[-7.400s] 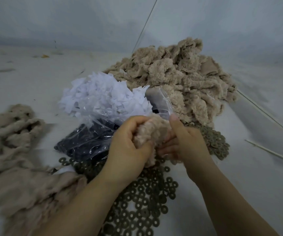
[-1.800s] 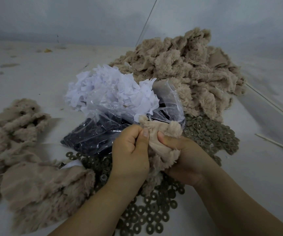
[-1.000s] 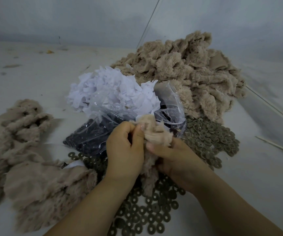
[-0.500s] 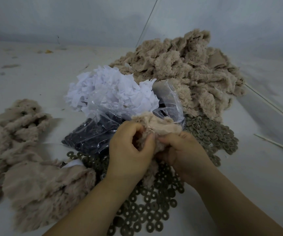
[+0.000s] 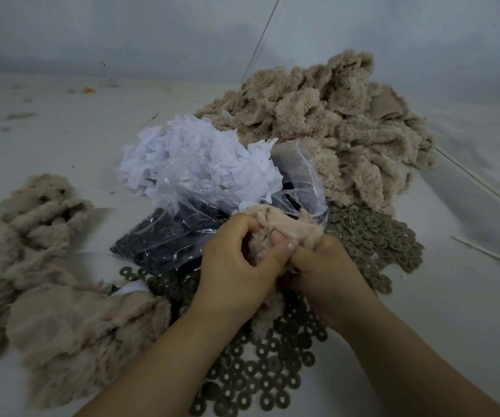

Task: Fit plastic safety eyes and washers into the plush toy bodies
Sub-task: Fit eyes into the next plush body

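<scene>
Head view: one plush body (image 5: 276, 224) sits centre, near, clamped by both the left hand (image 5: 230, 266) and right hand (image 5: 324, 266), fingers curled into it. Fitted bodies (image 5: 47, 266) lie left; a larger unfitted heap (image 5: 333, 124) waits far right, so much remains.

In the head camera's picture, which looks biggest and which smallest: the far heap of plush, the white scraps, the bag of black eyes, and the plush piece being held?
1. Far plush heap
2. White scraps and eye bag: look alike
3. Held plush piece, mostly hidden by the hands
</scene>
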A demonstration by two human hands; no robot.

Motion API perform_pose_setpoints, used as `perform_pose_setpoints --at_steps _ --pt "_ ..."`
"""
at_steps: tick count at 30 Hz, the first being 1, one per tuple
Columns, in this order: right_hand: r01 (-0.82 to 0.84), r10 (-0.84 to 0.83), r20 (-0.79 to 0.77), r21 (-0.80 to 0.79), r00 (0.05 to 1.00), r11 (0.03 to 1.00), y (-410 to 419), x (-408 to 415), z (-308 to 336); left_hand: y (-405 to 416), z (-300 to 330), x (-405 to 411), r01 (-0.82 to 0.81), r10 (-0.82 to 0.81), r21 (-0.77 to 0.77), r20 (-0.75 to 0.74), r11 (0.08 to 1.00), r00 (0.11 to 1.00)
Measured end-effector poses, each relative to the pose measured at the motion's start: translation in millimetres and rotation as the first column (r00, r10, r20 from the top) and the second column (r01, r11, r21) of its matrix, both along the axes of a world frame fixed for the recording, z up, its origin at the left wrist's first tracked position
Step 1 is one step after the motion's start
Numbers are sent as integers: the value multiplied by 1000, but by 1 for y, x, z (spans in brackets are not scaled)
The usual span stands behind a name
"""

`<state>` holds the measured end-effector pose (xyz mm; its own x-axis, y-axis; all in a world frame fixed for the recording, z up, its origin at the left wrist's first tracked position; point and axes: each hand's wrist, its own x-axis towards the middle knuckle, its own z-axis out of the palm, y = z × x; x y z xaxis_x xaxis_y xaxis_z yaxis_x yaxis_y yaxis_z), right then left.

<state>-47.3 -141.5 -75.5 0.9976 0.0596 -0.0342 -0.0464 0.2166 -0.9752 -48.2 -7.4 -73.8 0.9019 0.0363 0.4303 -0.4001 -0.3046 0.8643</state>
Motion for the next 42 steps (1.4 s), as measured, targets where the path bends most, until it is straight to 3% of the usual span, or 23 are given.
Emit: perform_pose_setpoints --at_steps 3,6,10,13,17,20,25,30,34,39,42 --pt "-63 78 109 -130 991 990 -4 -1 2 0 1 -1 48 -48 -52 -4 998 999" --pt "-133 143 106 -92 984 987 -6 -3 4 3 4 0 125 -132 -161 -35 979 991" --pt "-159 163 135 -42 977 986 -6 -3 4 9 1 5 106 -142 -250 -131 962 981" --pt "-121 118 102 22 988 992 -1 -1 3 8 -1 5 44 -153 -412 -235 910 960" --pt "-23 23 -4 114 1000 993 7 1 -1 5 -1 4 35 -197 -507 -270 861 942" --pt "-24 45 -79 244 996 970 8 0 1 2 -3 4 38 -173 -456 -259 889 950" --pt "-86 162 -167 389 973 917 6 -1 5 -2 -5 3 2 -38 -233 -150 972 988" --pt "-94 145 -155 296 977 950 3 -2 9 -2 -6 2 12 -80 -326 -195 945 978" --pt "-82 126 -162 253 979 964 1 -2 7 -3 -9 3 36 -99 -312 -187 949 977" --pt "-44 96 -171 285 981 958 1 -1 8 -3 -8 2 38 -83 -249 -172 968 982" --pt "-30 100 -203 321 974 947 1 1 8 -2 -8 1 34 -100 -287 -218 957 971"
